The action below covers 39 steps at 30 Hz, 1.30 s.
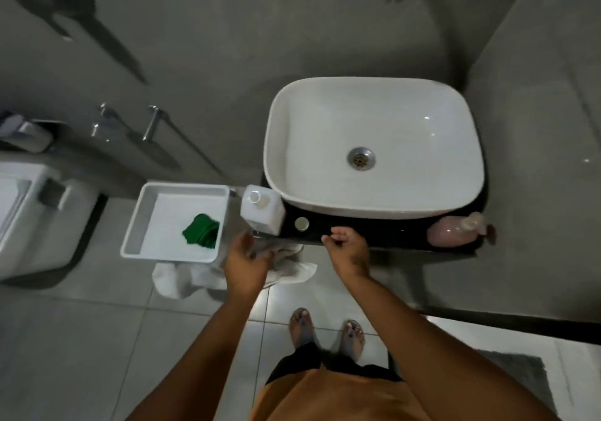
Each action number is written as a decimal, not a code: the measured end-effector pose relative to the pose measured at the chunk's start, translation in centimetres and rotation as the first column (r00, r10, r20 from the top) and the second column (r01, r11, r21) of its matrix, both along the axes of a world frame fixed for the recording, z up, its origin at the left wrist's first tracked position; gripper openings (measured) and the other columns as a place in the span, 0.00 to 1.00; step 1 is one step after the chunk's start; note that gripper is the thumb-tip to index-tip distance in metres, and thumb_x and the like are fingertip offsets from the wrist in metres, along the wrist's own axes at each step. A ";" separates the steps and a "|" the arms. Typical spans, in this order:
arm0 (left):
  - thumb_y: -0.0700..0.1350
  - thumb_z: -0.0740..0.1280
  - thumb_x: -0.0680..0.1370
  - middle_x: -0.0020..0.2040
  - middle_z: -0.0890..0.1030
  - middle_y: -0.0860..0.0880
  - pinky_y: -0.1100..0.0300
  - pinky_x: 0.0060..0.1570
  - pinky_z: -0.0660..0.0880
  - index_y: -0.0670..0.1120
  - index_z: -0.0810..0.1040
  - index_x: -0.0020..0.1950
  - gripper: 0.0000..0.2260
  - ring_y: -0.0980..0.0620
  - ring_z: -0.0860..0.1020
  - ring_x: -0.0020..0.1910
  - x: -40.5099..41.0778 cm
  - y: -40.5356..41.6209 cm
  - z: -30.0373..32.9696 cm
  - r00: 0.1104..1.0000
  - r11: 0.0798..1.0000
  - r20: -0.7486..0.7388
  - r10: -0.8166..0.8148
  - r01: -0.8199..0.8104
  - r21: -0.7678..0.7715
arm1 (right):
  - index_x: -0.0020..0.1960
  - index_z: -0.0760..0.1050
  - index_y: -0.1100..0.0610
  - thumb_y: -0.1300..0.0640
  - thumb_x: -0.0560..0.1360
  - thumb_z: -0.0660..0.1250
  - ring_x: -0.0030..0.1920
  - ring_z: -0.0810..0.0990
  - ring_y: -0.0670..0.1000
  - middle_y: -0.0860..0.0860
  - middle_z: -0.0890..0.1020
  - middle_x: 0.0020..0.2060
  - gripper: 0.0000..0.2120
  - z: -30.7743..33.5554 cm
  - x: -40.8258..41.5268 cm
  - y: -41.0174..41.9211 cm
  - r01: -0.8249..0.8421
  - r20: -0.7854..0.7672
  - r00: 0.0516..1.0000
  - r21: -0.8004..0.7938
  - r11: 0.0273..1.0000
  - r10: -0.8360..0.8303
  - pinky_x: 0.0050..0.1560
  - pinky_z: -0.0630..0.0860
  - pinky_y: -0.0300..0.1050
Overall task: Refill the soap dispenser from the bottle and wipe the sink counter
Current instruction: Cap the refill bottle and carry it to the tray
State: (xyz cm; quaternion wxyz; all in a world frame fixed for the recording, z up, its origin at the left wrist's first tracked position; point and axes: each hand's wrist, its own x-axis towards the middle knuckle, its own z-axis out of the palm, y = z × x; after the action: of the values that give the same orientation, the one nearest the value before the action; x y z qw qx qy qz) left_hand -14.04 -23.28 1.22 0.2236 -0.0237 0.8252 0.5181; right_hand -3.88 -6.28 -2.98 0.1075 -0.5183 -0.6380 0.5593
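One white refill bottle (262,209), uncapped, is standing on the black counter (390,230), just beyond the left hand (247,258), whose fingers are spreading wide, gripping nothing. One loose cap (301,224) is lying between both hands. The right hand (346,247) is curling narrowly, empty. One pink soap dispenser (455,230) is lying well right of it.

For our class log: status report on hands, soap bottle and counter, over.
Left hand open, right hand loosely curled, both empty. Refill bottle uncapped on counter; pink dispenser lying sideways. Nothing in the way.

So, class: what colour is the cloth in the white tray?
Green, clearest in the head view.
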 end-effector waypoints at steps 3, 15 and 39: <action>0.37 0.80 0.66 0.59 0.78 0.51 0.56 0.59 0.76 0.52 0.73 0.65 0.31 0.49 0.78 0.60 -4.7 -1.4 1.3 0.972 0.982 -0.140 -0.187 0.184 -0.034 | 0.57 0.80 0.56 0.53 0.68 0.79 0.46 0.80 0.48 0.47 0.80 0.45 0.19 -0.1 -3.2 -1.2 -0.077 0.067 0.995 0.082 0.994 0.072 0.49 0.74 0.40; 0.36 0.79 0.65 0.66 0.76 0.49 0.57 0.55 0.82 0.62 0.68 0.74 0.43 0.49 0.79 0.64 -13.0 -0.7 1.9 0.753 0.759 -0.147 -0.642 0.651 0.015 | 0.52 0.82 0.54 0.51 0.66 0.80 0.49 0.83 0.55 0.53 0.84 0.48 0.17 -1.2 -7.2 -2.3 -0.126 0.237 0.968 0.187 0.974 0.080 0.50 0.79 0.47; 0.50 0.85 0.62 0.59 0.85 0.58 0.58 0.60 0.81 0.59 0.78 0.65 0.34 0.57 0.83 0.59 -4.0 4.2 12.2 0.720 0.743 -0.395 -0.570 0.657 0.126 | 0.50 0.84 0.46 0.59 0.61 0.76 0.44 0.83 0.48 0.44 0.82 0.45 0.18 26.4 0.2 8.3 -0.628 0.023 0.677 0.538 0.562 0.735 0.47 0.83 0.43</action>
State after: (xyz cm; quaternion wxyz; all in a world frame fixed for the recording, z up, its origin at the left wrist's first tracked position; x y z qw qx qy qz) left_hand -18.02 -19.04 13.39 0.2431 0.3700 0.7361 0.5120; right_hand -3.64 2.02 23.43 0.0778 -0.1217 -0.8962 0.4194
